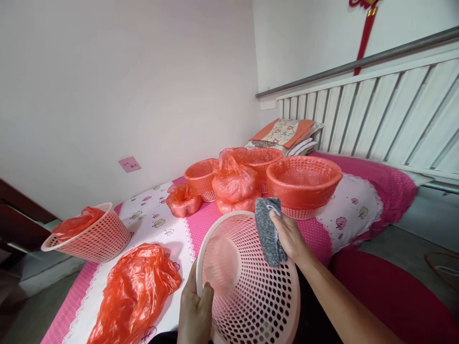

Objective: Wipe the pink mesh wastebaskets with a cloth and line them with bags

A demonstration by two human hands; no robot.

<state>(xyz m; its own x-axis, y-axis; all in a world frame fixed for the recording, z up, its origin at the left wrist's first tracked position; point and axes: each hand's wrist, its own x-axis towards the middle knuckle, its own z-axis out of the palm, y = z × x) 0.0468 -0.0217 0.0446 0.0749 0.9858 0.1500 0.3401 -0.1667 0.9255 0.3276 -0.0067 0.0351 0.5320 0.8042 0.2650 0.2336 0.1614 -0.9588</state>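
A pale pink plastic basket (251, 286) with a perforated wall is tilted so its open mouth faces me. My left hand (197, 306) grips its rim at the left, thumb inside and fingers outside. In my right hand (287, 234) is a grey cloth (268, 231), folded over and lying against the upper right of the basket's rim and wall. Just beyond the basket, a bunched red plastic bag (234, 179) stands on the bed. To the left of my left hand lies a crumpled red plastic bag (138, 291), spread flat.
Red-lined baskets (303, 191) stand at the back of the bed (161, 224). Another pink basket (96, 234), with a red bag in it, sits at the left edge. Folded bedding (283, 134) lies by the white radiator (380, 110). A dark red round seat (387, 296) is at lower right.
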